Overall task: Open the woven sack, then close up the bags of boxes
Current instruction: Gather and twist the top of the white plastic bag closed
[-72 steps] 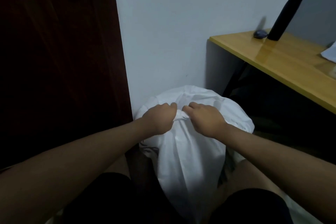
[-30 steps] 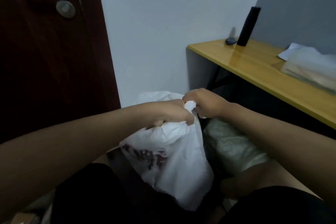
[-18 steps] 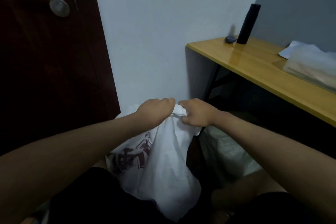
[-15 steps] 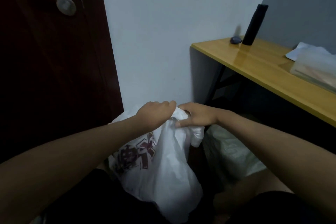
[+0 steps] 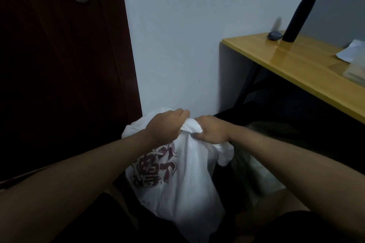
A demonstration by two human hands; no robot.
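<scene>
While seated by door [image 5: 59, 65], left hand [image 5: 164, 126] and right hand [image 5: 212, 131] each grip, fingers curled tight, gathered top of white bag [image 5: 187, 183].

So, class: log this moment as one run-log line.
left hand: grips bag neck | right hand: grips bag neck | white printed bag: mouth bunched

the room is dim and the picture looks underexposed, with a cool grey cast. the door [image 5: 59, 75] on the left sinks into near black, and so does the space under the desk [image 5: 308, 65]. the desk top shows a soft glare beside the dark cylinder [image 5: 300, 17]. the white bag [image 5: 187, 179] is the brightest thing. edges are soft and slightly blurred, and straight lines bow toward the frame's borders.
</scene>
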